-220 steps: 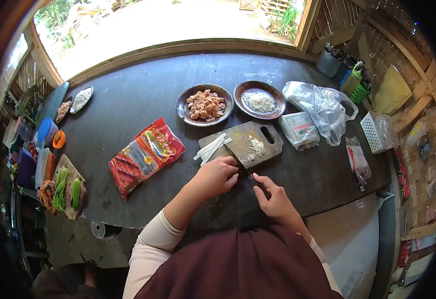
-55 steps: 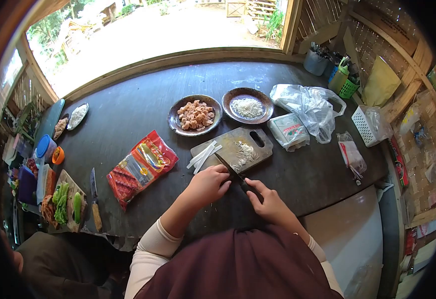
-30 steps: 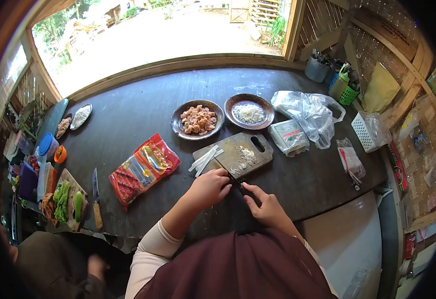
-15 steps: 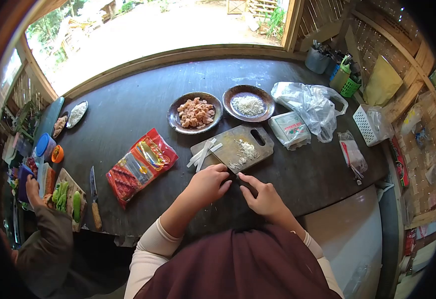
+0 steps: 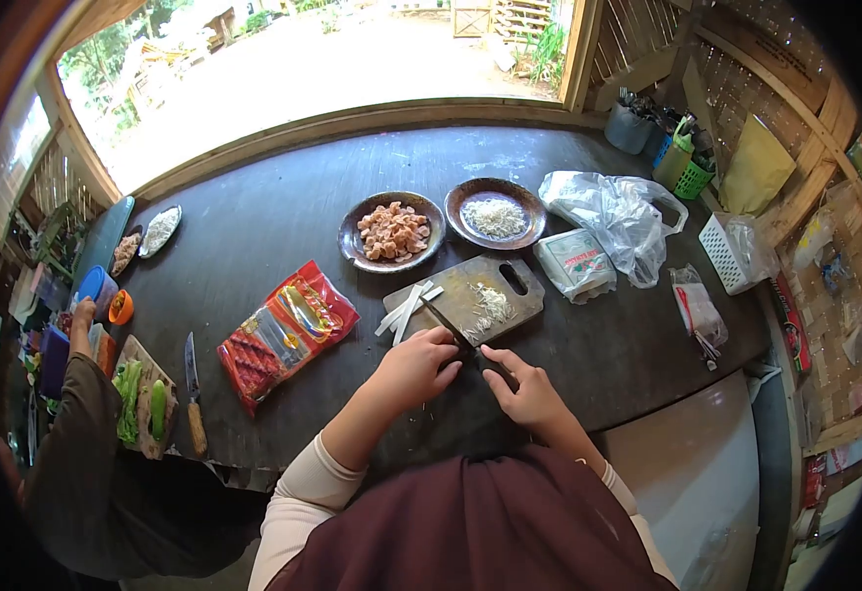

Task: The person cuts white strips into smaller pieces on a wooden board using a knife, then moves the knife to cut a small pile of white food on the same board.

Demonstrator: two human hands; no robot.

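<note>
The right hand [image 5: 521,391] was closed around the handle of a kitchen knife [image 5: 441,317], whose blade lay over the cutting board [image 5: 462,280] between white strips [image 5: 406,313] and fine white shreds [image 5: 493,308]. The left hand [image 5: 419,362] was bent at the board's near edge, fingertips just beside the blade; whether it gripped anything could not be told.

Principal risk, as judged: a cut fingertip, should the blade wander or the fingers creep sideways. Shreds could also be pushed off the board by a broad stroke.

The left fingertips' undersides, most of the handle and the blade's cutting edge were hidden. A co-worker's sleeve [image 5: 86,414] obscured items at left.
</note>
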